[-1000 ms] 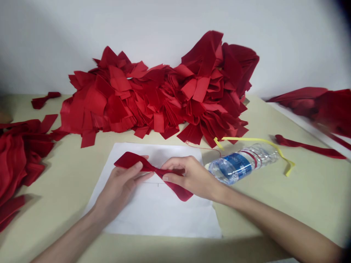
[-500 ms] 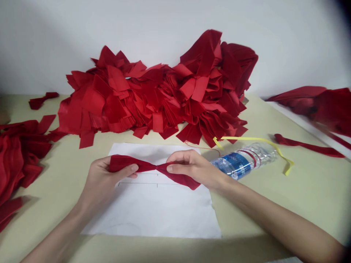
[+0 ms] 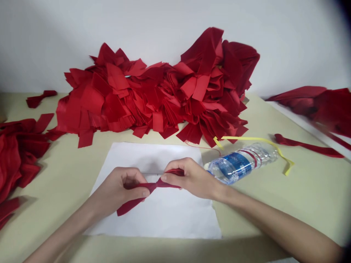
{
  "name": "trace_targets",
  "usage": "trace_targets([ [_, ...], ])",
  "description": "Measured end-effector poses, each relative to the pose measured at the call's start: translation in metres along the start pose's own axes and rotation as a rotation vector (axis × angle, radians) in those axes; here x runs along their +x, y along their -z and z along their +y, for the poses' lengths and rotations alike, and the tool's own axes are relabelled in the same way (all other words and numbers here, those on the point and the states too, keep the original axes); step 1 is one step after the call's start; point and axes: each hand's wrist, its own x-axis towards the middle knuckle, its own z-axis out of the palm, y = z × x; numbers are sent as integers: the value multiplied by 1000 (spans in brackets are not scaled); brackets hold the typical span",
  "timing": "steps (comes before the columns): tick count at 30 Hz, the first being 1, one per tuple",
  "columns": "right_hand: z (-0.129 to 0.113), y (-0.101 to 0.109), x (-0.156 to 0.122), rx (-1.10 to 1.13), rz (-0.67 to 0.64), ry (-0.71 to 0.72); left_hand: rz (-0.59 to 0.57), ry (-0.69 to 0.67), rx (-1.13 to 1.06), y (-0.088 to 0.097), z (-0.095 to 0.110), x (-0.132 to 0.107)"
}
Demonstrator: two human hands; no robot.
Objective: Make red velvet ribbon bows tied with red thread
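A narrow red fabric piece (image 3: 155, 186) is pinched at its gathered middle between both hands, over a white paper sheet (image 3: 153, 157). My left hand (image 3: 120, 190) curls around its left part, and a loose end hangs down toward the lower left. My right hand (image 3: 189, 179) grips the right part between thumb and fingers, partly hiding that end. The sheet carries thin drawn lines, mostly hidden behind my hands.
A large heap of cut red fabric pieces (image 3: 153, 98) lies behind the paper. A plastic water bottle (image 3: 233, 168) lies on its side to the right, with a yellow strip (image 3: 255, 139) behind it. More red fabric (image 3: 19, 157) lies at the left.
The flat bow-shaped red piece is now twisted narrower, with one end hanging lower left. Both hands have moved lower and closed around it.
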Motion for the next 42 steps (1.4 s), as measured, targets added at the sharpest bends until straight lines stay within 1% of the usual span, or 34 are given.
trace_targets([
  [2, 0, 1, -2, 33, -18, -38, 44, -20, 10, 1, 2, -3],
  [3, -1, 1, -2, 47, -32, -51, 50, -28, 11, 2, 2, -4],
  [4, -1, 2, -2, 55, -47, -57, 31, -32, 7, 4, 2, -5],
  [5, -1, 2, -2, 57, -63, -54, -14, -26, -9, 6, 1, -5],
  [8, -2, 2, 0, 50, -96, -24, -223, 15, -106, 9, -3, -3],
  [9, -1, 0, 1, 43, -93, -13, -263, 24, -140, 9, -3, -2],
  [10, -1, -1, 1, 35, -82, -4, -275, 24, -159, 8, -3, -1],
  [14, 0, -8, -2, -12, -50, 11, -220, 1, -82, 2, 0, -4],
  [17, 1, -7, -2, -45, -78, -17, -216, 32, -57, 2, 3, -7],
  [21, -2, 5, -1, -57, -163, -22, -227, 61, -69, 10, 1, -4],
  [24, -9, 20, -3, -56, -207, -3, -226, 33, -49, 21, -3, -1],
  [26, -13, 30, -7, -132, -187, 19, -221, 26, -49, 28, -5, 2],
  [29, -17, 41, -11, -303, -82, 47, -198, 58, -78, 37, -8, 4],
  [31, -16, 44, -9, -336, -34, 41, -158, 51, -99, 42, -8, 5],
  [34, -12, 48, -4, -240, -2, 27, -109, 5, -116, 49, -10, 6],
  [37, -10, 52, -1, -101, -3, 41, -71, -18, -185, 56, -14, 8],
  [40, -8, 54, 1, -5, 2, 19, 20, -38, -259, 60, -18, 11],
  [42, -6, 54, 1, 31, 18, -18, 79, -44, -266, 60, -20, 12],
])
